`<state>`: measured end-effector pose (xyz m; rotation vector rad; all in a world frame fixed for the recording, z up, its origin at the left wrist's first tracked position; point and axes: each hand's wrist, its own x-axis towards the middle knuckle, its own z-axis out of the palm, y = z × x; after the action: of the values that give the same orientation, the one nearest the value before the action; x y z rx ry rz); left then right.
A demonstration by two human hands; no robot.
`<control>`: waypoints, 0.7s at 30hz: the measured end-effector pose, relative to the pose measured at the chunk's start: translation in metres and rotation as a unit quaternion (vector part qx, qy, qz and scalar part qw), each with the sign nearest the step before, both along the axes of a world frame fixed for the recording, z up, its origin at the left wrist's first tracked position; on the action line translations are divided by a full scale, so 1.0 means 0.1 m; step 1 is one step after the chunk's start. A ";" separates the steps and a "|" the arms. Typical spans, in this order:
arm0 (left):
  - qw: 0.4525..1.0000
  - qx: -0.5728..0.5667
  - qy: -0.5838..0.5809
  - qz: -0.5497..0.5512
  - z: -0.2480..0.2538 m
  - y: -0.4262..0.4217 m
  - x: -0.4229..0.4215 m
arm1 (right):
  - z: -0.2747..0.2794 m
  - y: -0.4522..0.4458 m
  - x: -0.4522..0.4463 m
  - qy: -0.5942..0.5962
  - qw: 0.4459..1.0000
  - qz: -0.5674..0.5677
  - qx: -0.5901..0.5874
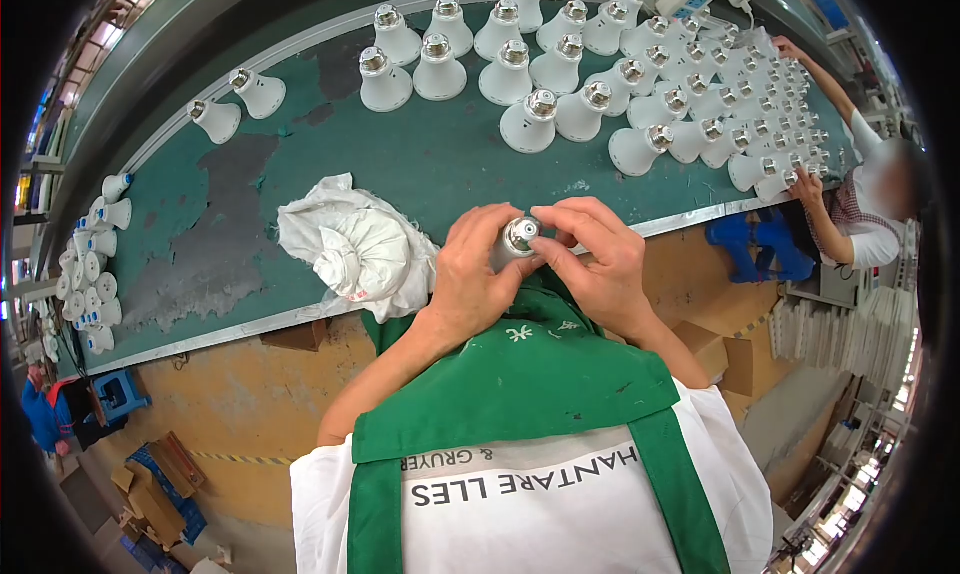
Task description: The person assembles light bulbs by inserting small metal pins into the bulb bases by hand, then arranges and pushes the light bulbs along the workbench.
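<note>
As both hands hold a bulb — cloth crowds the table edge.

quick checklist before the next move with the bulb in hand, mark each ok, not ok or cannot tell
1. Left hand steadying the held bulb: ok, wrapped around its side.
2. Right hand at the metal cap: ok, thumb and forefinger at its edge.
3. Cap end facing up: ok.
4. Cap fully seated: cannot tell, hands hide the joint.
5. Space beside the left wrist clear: not ok, the white cloth bundle lies close by.
6. Co-worker's hands away: ok, both far right.
</note>
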<state>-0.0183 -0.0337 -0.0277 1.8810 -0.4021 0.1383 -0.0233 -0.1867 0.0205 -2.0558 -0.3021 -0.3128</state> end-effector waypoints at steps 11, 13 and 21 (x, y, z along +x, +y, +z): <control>0.998 -0.055 0.007 0.004 0.04 -0.02 -0.04 | -0.03 0.01 -0.06 -0.084 0.996 -0.013 0.013; 0.998 -0.020 -0.052 0.017 0.05 -0.02 -0.03 | -0.06 0.02 -0.07 -0.119 0.993 -0.017 0.004; 0.994 0.007 -0.084 0.064 0.06 -0.03 -0.04 | -0.11 0.06 -0.07 -0.171 0.984 -0.039 -0.003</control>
<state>-0.0219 -0.0368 -0.0216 1.9165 -0.3969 0.3837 -0.0307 -0.1810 0.0094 -2.0186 -0.4319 -0.7174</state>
